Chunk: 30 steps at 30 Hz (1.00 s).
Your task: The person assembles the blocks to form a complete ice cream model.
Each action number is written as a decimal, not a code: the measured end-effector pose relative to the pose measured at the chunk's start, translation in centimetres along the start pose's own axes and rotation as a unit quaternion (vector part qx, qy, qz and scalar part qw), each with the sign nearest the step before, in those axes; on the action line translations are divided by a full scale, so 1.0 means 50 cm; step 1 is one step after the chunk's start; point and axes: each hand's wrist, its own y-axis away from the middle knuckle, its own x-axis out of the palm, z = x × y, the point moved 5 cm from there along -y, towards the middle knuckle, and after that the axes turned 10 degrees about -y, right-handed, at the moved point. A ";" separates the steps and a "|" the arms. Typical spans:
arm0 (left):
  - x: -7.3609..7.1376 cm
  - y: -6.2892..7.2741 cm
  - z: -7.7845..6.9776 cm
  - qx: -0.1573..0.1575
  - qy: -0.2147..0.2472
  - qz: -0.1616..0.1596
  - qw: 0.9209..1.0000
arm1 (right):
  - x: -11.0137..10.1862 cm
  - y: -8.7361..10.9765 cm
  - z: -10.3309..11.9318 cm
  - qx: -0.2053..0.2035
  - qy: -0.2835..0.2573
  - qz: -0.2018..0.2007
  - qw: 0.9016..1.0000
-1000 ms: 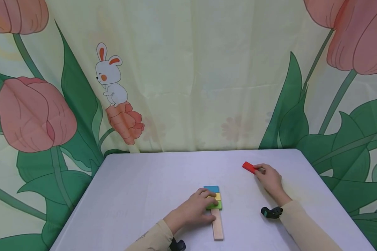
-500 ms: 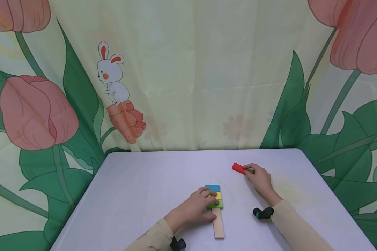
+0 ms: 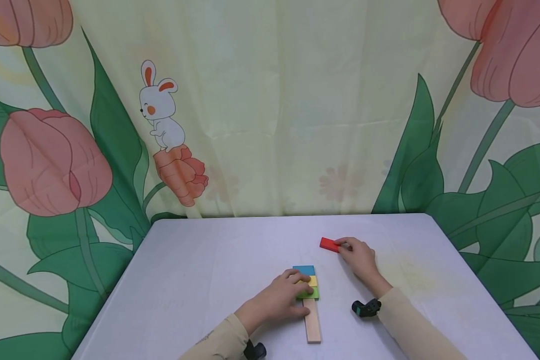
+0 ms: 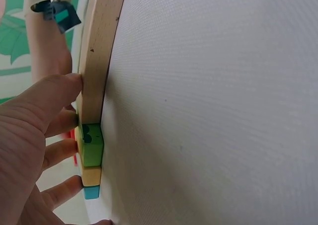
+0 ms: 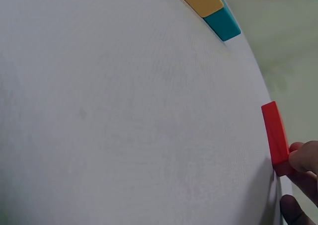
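Note:
My right hand (image 3: 361, 258) pinches one end of a red wooden block (image 3: 328, 244) between thumb and fingers, beyond and to the right of a row of blocks. In the right wrist view the red block (image 5: 275, 135) is held close over the cloth. The row runs away from me: a long plain wood block (image 3: 312, 327), then green (image 3: 311, 293), yellow (image 3: 313, 281) and blue (image 3: 303, 270) blocks, lined up against one another. My left hand (image 3: 279, 298) lies over them. In the left wrist view its thumb (image 4: 69, 86) touches the plain block, with relaxed fingers along the coloured ones.
A white cloth (image 3: 198, 280) covers the table, whose far edge meets a hanging curtain (image 3: 261, 110) printed with tulips and a rabbit. A black wrist camera (image 3: 366, 308) sits on the right wrist, and another (image 3: 254, 351) shows under the left.
My right hand has carried the red block leftward over the table toward the row, turning it a little more sideways. The left hand and the row stay as they were.

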 end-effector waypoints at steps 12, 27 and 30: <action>0.000 0.001 0.000 -0.002 -0.002 0.001 1.000 | 0.039 0.007 0.030 -0.010 -0.009 0.024 1.000; 0.005 -0.002 0.002 -0.003 0.004 0.001 1.000 | 0.073 0.022 0.068 -0.042 0.000 0.049 0.998; 0.007 -0.003 0.002 -0.006 0.008 0.004 1.000 | 0.080 0.023 0.071 -0.044 -0.003 0.054 0.998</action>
